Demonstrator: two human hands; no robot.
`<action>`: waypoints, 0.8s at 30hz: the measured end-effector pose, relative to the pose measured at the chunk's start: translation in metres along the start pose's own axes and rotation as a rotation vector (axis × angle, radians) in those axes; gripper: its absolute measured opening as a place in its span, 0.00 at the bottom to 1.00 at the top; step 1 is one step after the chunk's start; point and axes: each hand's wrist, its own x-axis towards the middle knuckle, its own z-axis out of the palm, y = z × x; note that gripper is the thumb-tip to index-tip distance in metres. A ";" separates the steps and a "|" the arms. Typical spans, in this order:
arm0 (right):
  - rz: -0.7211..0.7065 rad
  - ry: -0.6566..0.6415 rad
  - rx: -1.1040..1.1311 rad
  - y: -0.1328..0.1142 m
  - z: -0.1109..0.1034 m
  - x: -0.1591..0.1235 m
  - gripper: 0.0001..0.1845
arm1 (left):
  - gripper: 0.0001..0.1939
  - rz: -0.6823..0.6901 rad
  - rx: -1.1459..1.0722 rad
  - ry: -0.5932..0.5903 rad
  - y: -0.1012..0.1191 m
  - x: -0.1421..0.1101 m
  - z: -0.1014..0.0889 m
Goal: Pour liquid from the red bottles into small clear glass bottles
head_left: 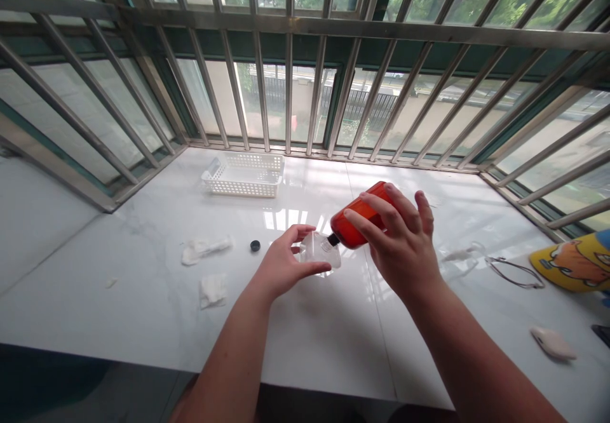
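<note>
My left hand (282, 261) is wrapped around a small clear plastic bottle (316, 250) above the white countertop, thumb on the near side and fingers on the far side. An orange-red bottle (353, 225) lies tilted in my right hand (405, 235), its black neck pointing down to the left. That neck meets or nearly meets the mouth of the clear bottle; whether liquid flows cannot be made out. Left of my left hand sits a small black cap (255, 246). Further left are a crumpled clear wrapper (206, 249) and a white folded packet (213, 291).
A white perforated basket (244, 176) stands at the back left, near the barred window (305, 26). On the right lie eyeglasses (515, 273), a yellow patterned cylinder (572, 261) and a pale rounded case (553, 343). The countertop (143, 308) ends at its front edge.
</note>
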 end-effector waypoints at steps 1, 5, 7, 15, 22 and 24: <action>-0.003 -0.001 0.003 0.000 0.000 0.001 0.27 | 0.37 0.001 -0.001 0.000 0.000 0.000 0.000; 0.005 0.005 0.013 -0.001 -0.001 0.003 0.27 | 0.37 0.005 -0.008 0.004 0.000 0.000 -0.001; 0.009 0.005 0.012 -0.002 -0.001 0.003 0.27 | 0.37 0.006 -0.010 0.005 -0.001 0.001 -0.001; -0.016 -0.010 0.026 -0.002 -0.006 0.008 0.26 | 0.38 0.012 -0.006 0.015 -0.005 0.002 0.000; -0.058 -0.002 0.016 -0.001 -0.008 0.012 0.24 | 0.38 0.021 -0.018 0.018 -0.008 0.003 0.000; -0.071 0.002 0.015 0.000 -0.008 0.014 0.25 | 0.38 0.024 -0.017 0.020 -0.008 0.003 0.000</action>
